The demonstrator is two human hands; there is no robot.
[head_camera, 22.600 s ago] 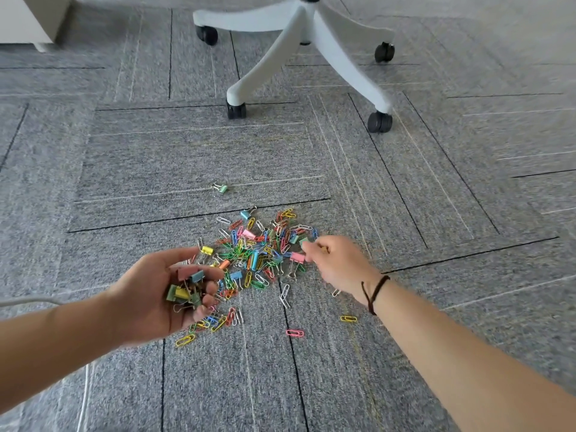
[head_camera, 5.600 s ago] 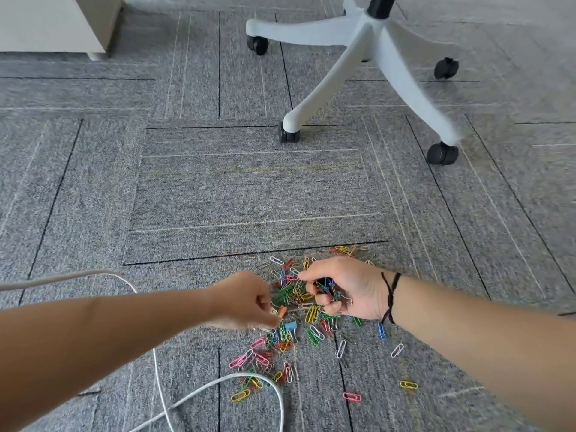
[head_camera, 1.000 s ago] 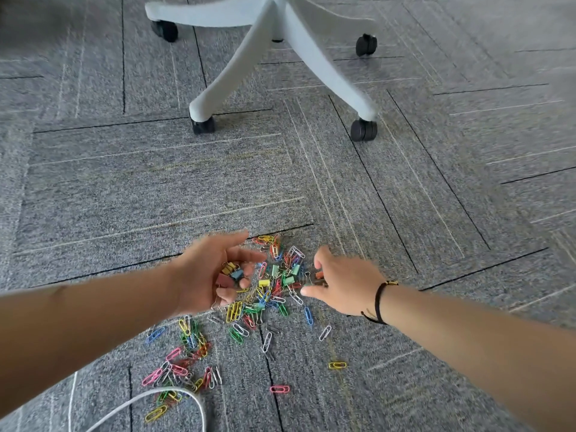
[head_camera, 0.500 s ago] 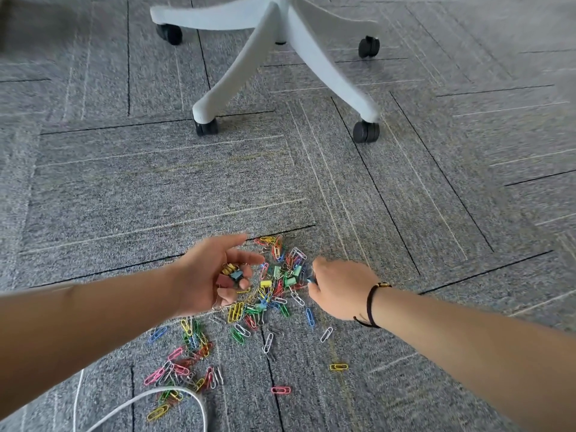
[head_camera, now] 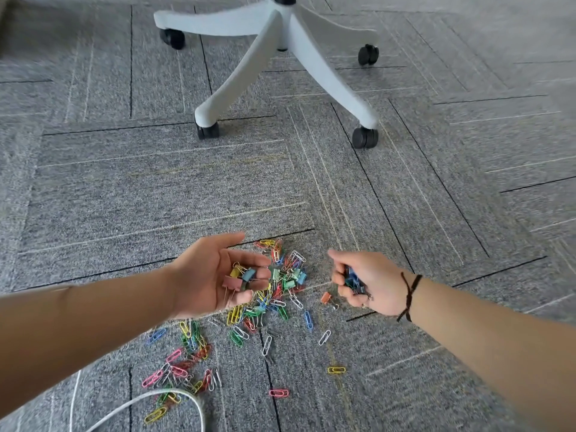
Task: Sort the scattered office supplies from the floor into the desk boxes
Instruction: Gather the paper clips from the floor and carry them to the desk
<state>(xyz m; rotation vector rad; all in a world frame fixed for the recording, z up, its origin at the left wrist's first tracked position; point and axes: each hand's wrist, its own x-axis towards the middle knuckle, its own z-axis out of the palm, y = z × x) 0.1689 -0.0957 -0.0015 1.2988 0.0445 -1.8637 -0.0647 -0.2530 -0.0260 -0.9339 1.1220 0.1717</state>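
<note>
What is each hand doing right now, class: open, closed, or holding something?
Left hand: palm up, open, cradling small coloured metal binder clips.
Right hand: fingers curled round a dark blue clip bunch.

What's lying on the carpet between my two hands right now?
In the head view, the heap of paper clips and binder clips lies between the left hand and right hand, with one orange binder clip beside the right.
</note>
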